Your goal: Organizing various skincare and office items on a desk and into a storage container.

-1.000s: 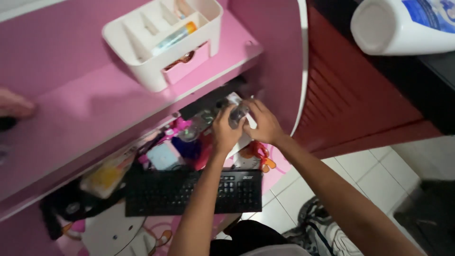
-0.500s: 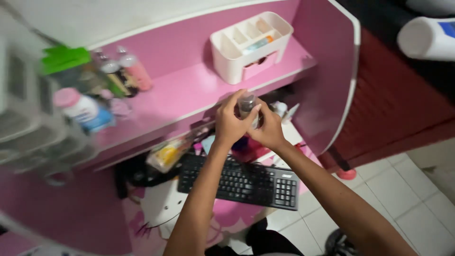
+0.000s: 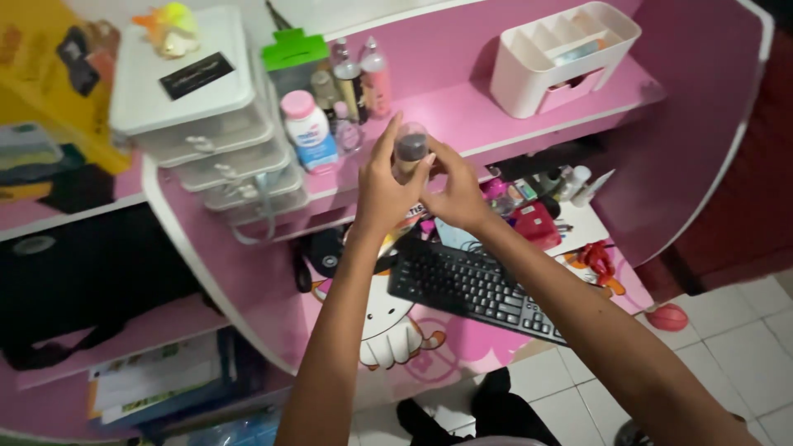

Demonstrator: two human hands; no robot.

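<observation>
Two bare hands are meeting in the head view over a pink desk, both closing around one small clear jar (image 3: 410, 149) with a dark top. The left hand (image 3: 382, 192) is wrapping its fingers and thumb up the near side of the jar, and the right hand (image 3: 453, 195) is cupping it from the other side, so both are holding the jar tightly and neither is lying open. The jar is being held upright in the air, just in front of the pink shelf (image 3: 462, 124) and above the black keyboard (image 3: 471, 287), touching nothing but the hands. Behind it on the shelf a white bottle with a pink cap (image 3: 309, 130) is standing beside a cluster of small bottles (image 3: 355, 78), and a white organizer box (image 3: 562, 58) is sitting farther right. A white set of plastic drawers (image 3: 202, 124) is standing at the left end of the shelf, with a small toy on top. Under the shelf a red case (image 3: 535, 225) is lying near the keyboard's far edge.
</observation>
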